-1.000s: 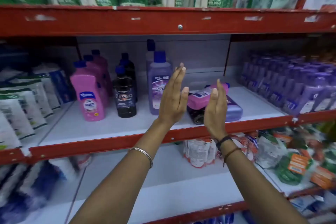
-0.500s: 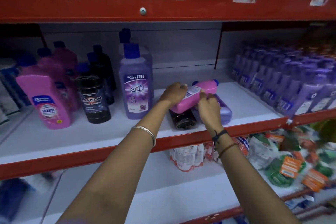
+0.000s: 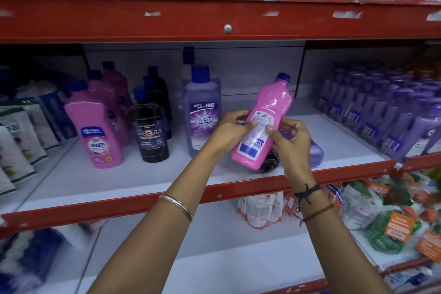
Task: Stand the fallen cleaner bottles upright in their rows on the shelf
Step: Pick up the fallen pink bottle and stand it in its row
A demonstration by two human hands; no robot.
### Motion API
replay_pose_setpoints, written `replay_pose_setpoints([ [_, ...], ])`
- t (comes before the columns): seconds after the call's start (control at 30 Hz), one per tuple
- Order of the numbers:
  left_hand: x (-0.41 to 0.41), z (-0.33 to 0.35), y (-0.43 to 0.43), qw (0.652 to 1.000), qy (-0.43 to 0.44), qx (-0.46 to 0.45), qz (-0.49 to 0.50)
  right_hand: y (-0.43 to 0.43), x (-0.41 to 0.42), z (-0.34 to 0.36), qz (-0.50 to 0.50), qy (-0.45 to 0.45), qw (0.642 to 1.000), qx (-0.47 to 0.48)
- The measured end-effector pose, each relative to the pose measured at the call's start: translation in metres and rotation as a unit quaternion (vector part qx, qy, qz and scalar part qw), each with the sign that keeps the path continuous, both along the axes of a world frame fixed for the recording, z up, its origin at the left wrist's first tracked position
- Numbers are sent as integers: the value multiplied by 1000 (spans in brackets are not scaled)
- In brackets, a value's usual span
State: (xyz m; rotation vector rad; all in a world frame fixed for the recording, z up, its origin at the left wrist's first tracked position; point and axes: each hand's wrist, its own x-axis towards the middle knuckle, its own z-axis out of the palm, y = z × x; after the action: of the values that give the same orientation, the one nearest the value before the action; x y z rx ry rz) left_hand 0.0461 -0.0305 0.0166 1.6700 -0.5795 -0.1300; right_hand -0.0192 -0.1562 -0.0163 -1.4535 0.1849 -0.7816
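A pink cleaner bottle (image 3: 265, 124) with a blue cap is held above the white shelf (image 3: 143, 174), tilted with its cap up and to the right and its back label facing me. My left hand (image 3: 230, 130) grips its left side and my right hand (image 3: 290, 137) grips its right side. Under it lie a fallen black bottle (image 3: 269, 163) and a fallen purple bottle (image 3: 315, 153), both partly hidden. To the left stand upright rows: pink bottles (image 3: 95, 131), black Bactin bottles (image 3: 151, 131) and purple Bactin bottles (image 3: 202, 112).
A red shelf edge (image 3: 214, 19) runs overhead with green and white pouches above it. Several small purple bottles (image 3: 381, 117) fill the right bay behind a divider. White pouches (image 3: 16, 141) sit at far left. Packets (image 3: 381, 212) crowd the lower shelf.
Both hands went from open in the air to the lying pink bottle, took hold of it and lifted it off the other fallen bottles, tipping it towards upright.
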Motion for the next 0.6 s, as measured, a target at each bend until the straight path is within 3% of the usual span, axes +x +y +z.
replay_pose_setpoints([
  [0.23, -25, -1, 79, 997, -65, 1, 50, 72, -14, -2, 43, -24, 999, -12],
  [0.6, -36, -16, 222, 975, -105, -80, 178, 207, 8, 4, 169, -58, 982, -56],
])
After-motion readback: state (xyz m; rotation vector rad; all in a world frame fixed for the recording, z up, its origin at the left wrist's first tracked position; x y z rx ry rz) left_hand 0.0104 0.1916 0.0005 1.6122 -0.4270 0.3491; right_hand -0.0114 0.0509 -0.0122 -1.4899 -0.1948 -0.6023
